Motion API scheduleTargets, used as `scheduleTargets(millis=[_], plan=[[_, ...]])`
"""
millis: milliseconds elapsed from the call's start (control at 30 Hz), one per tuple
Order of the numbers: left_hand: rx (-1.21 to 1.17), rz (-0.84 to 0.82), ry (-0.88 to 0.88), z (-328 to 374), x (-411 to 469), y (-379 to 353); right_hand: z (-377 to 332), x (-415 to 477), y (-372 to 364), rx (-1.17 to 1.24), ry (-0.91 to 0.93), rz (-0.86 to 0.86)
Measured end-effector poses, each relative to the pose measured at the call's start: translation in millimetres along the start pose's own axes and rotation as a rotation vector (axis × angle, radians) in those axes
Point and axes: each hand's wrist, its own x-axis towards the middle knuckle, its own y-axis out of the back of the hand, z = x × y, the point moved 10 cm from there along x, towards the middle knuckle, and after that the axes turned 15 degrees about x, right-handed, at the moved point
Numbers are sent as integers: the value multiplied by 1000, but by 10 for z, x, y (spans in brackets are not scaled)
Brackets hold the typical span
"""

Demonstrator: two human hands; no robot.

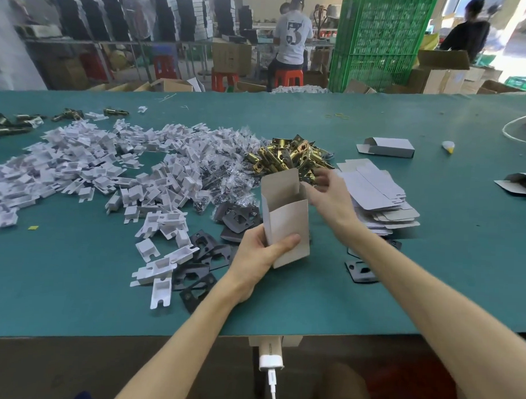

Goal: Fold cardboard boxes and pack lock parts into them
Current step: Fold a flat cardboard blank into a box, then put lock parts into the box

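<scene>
My left hand (261,256) grips the lower end of a small grey cardboard box (286,218), held upright above the green table with its top flap raised and its mouth open. My right hand (324,188) is at the box's upper right edge, fingers curled beside the side flap; whether it pinches the flap is unclear. Just behind the box lies a pile of brass latch parts (290,157). Black strike plates (203,257) lie scattered under and left of my left hand. A stack of flat unfolded boxes (372,197) lies to the right.
A wide heap of white plastic inserts (93,166) and bagged screws (227,174) covers the table's left half. A folded box (389,147) lies at the back right, another (521,183) at the right edge. People work at benches beyond the table's far edge.
</scene>
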Motion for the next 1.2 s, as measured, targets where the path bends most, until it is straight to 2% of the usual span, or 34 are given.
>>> scheduleTargets(millis=[100, 233, 400, 600, 933, 1100, 1200], plan=[[11, -1, 5, -2, 2, 14, -119, 441, -199, -284, 49, -79], [22, -5, 9, -14, 4, 16, 25, 714, -456, -564, 10, -217], [27, -9, 9, -11, 1, 13, 39, 637, -491, -725, 151, -147], [41, -8, -9, 33, -10, 1, -143, 515, -372, -590, 236, -122], [2, -41, 18, 58, -51, -21, -611, 164, 248, 121, 129, 133], [11, -35, 31, 29, -50, -11, -1251, -136, 411, 277, 354, 109], [-4, -49, 15, 33, -51, -23, -1508, -292, 318, 239, 406, -13]])
